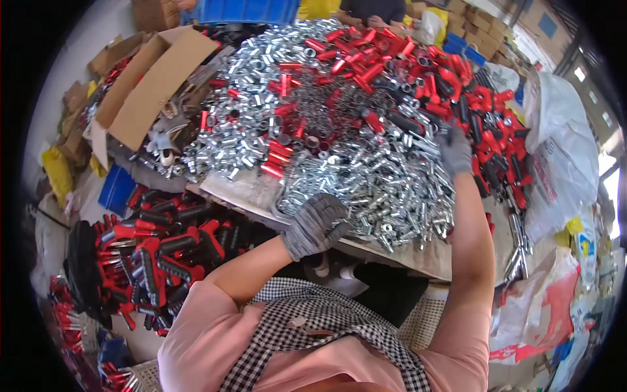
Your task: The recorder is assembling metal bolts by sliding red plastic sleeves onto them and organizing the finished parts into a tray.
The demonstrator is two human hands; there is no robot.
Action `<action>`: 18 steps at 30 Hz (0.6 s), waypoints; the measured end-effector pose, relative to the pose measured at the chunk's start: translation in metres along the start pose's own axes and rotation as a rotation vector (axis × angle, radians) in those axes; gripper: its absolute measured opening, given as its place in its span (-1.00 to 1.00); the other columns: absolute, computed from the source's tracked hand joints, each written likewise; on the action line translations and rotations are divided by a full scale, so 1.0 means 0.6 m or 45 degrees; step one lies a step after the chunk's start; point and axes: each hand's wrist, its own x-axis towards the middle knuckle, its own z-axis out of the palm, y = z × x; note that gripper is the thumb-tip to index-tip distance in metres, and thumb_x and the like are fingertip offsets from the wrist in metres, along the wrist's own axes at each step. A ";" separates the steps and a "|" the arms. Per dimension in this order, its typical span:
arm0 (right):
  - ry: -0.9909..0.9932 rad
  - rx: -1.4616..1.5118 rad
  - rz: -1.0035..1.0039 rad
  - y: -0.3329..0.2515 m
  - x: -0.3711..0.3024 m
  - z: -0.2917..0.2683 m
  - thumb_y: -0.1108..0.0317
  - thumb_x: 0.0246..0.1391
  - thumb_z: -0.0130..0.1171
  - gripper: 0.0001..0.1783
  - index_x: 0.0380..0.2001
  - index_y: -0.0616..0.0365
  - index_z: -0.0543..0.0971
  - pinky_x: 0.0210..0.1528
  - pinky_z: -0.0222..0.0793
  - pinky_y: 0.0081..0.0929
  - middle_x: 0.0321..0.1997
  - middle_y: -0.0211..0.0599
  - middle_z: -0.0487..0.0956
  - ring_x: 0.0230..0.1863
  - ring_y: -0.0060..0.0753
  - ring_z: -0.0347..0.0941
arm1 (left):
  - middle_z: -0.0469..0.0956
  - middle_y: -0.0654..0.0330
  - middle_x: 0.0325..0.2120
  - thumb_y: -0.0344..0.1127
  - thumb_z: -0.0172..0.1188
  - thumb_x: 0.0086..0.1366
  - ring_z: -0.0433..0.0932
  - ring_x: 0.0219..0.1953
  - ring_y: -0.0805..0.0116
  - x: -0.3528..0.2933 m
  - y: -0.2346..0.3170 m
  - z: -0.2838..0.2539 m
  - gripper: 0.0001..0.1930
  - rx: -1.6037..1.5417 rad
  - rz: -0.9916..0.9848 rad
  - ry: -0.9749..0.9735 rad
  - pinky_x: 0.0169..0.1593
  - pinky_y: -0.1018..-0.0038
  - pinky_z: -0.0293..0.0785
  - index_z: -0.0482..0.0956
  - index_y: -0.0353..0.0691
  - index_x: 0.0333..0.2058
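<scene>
My left hand, in a grey knit glove, rests at the near edge of a heap of small silver bolts. Its fingers are curled in, and what lies inside them, if anything, is hidden. Farther out, my right hand, also gloved in grey, reaches to the right side of the table. Its fingertips blend into the dark pieces beside the red-and-black handled parts, so their grip does not show. Between and beyond the hands lie thin metal springs, red tubes and short silver sleeves.
An open cardboard box stands at the left. Below it, red-and-black handled tools are piled beside the table edge. White sacks flank the right side. A blue bin and another person are at the far side.
</scene>
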 end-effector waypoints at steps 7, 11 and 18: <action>0.079 1.539 0.088 -0.233 -0.168 -0.125 0.08 0.25 -0.11 -0.72 -0.36 0.06 0.36 -0.51 0.14 -0.74 -0.55 -0.47 0.42 -0.53 -0.68 0.30 | 0.50 0.08 -0.30 -0.36 0.31 0.03 0.50 -0.22 0.10 0.010 -0.007 -0.046 -0.75 0.034 -0.084 -0.065 -0.13 0.28 0.45 0.53 -0.23 -0.28; -0.241 1.835 0.607 -0.269 -0.297 -0.085 0.11 0.17 0.07 -0.71 -0.37 0.13 0.50 -0.51 0.14 -0.72 -0.50 -0.56 0.43 -0.53 -0.72 0.26 | 0.52 0.09 -0.32 -0.33 0.31 0.03 0.49 -0.24 0.10 0.068 -0.035 -0.091 -0.76 0.212 0.043 0.037 -0.16 0.28 0.44 0.54 -0.22 -0.30; -0.327 2.018 0.605 -0.255 -0.364 -0.030 0.10 0.06 0.19 -0.69 -0.28 0.13 0.54 -0.54 0.17 -0.69 -0.50 -0.51 0.46 -0.54 -0.67 0.30 | 0.56 0.06 -0.45 -0.34 0.22 0.11 0.55 -0.40 0.16 0.235 -0.140 -0.202 -0.79 0.581 -0.182 0.215 -0.30 0.36 0.46 0.53 -0.26 -0.27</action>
